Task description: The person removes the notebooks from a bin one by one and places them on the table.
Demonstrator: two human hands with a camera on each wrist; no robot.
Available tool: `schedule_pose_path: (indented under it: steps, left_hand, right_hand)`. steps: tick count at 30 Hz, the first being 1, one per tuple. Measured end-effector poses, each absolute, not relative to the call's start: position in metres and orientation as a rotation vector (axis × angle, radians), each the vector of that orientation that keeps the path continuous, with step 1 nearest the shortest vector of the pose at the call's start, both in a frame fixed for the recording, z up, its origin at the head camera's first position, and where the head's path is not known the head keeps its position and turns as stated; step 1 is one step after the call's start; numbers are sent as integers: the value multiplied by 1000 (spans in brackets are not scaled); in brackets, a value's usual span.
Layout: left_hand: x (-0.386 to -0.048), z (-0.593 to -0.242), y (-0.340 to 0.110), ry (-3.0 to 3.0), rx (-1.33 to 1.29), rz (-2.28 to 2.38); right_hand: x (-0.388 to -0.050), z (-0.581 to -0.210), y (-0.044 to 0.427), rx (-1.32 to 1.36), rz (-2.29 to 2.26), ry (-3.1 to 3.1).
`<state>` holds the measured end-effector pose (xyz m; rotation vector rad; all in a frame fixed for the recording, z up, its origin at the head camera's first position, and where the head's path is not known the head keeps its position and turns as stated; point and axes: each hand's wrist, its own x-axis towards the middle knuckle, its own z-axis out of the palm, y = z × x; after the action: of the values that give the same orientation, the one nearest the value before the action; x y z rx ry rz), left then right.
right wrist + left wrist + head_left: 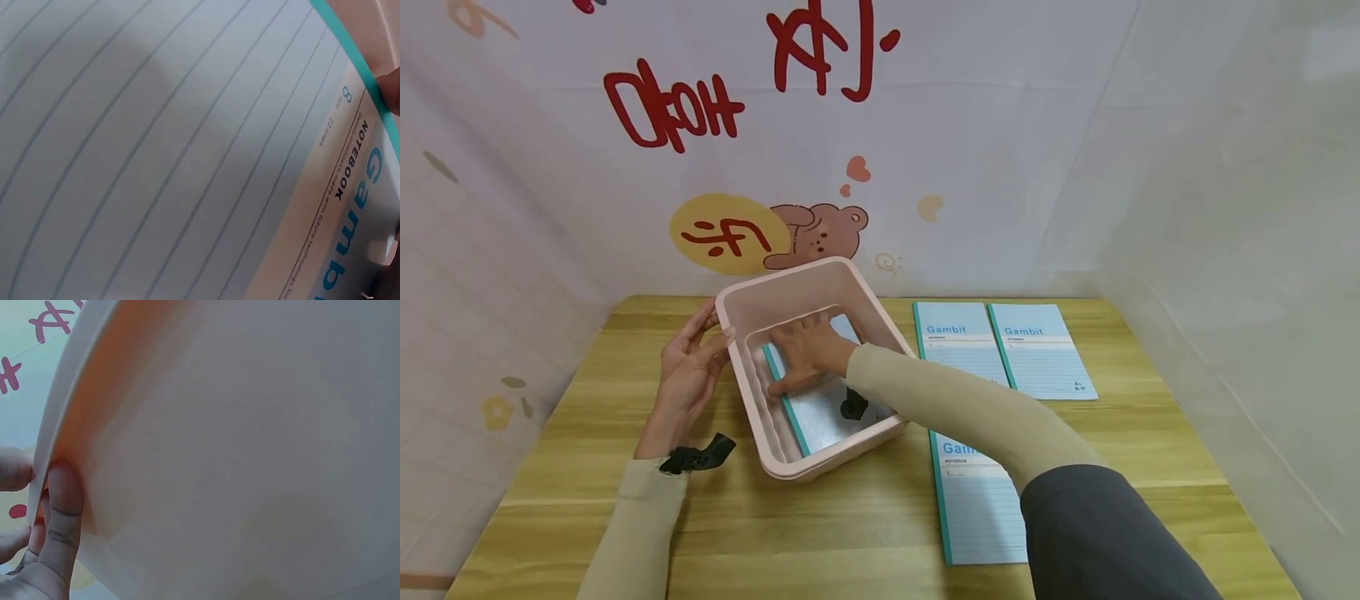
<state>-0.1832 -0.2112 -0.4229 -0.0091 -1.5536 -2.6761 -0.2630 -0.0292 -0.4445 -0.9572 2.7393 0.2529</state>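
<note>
A pale pink plastic bin stands at an angle on the table. My left hand grips its left rim, and the left wrist view shows the thumb and fingers on either side of the rim. Inside the bin lies a notebook with a teal spine. My right hand is spread over the notebook's upper part, reaching in over the bin's right side. In the right wrist view the lined notebook cover fills most of the picture, and a fingertip touches its teal spine.
To the bin's right lie more Gambit notebooks: one at the back, one beside it, and one nearer the front, partly hidden by the right arm. A white printed sheet stands behind the wooden table.
</note>
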Motion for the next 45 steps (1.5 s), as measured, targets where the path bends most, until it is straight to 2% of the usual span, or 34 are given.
schedule_pose_path:
  steps: [10,26,45]
  left_hand:
    - [-183,-424,-211,-1570,-7,-2658]
    - [-182,-424,-212,-1605,6,-2643]
    - [-185,-424,-208,-1591,5,-2669]
  right_hand:
    - [-267,-429,-31,-1005,275,2793]
    - [-270,-398,-28,-1171,30,2902]
    - [-261,-337,-14,-1240,-167,3066]
